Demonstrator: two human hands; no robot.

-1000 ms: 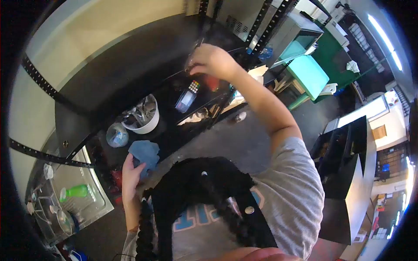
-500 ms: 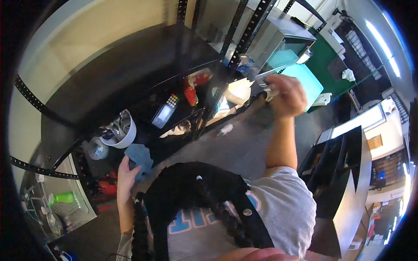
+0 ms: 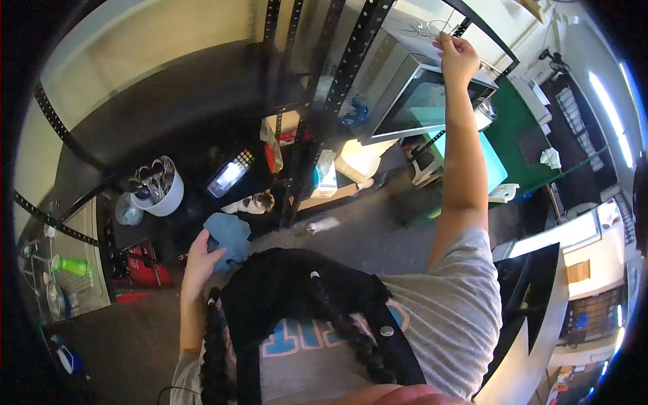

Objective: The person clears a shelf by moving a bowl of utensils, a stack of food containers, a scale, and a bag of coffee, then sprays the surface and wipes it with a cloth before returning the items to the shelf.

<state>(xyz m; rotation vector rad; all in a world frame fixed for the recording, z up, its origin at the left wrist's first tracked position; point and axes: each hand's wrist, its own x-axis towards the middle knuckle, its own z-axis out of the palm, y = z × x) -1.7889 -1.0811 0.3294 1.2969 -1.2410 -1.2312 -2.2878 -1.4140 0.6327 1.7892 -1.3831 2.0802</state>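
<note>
A crumpled blue-grey cloth [image 3: 229,237] is gripped in my left hand [image 3: 196,264], thumb on one side and fingers behind it. Just beyond it on the black shelf stands a white tub [image 3: 169,198] full of metal spoons and other cutlery [image 3: 152,178]. My right hand [image 3: 459,59] is raised at arm's length above the microwave [image 3: 417,98], its fingers pinched together. Thin shiny metal pieces [image 3: 426,28] show at the fingertips, over the microwave's top; their exact kind is too fine to make out.
A card terminal [image 3: 231,174] lies on the shelf beside the tub, near a clear plastic cup [image 3: 128,210]. A calico cat [image 3: 251,202] is low by the shelf. Perforated black uprights [image 3: 347,64] stand between my hands. A turquoise board [image 3: 482,162] lies right of the microwave.
My right hand has risen from beside the shelf, carrying a shiny metal piece to above the microwave. The left hand keeps its hold on the cloth. The camera view has shifted.
</note>
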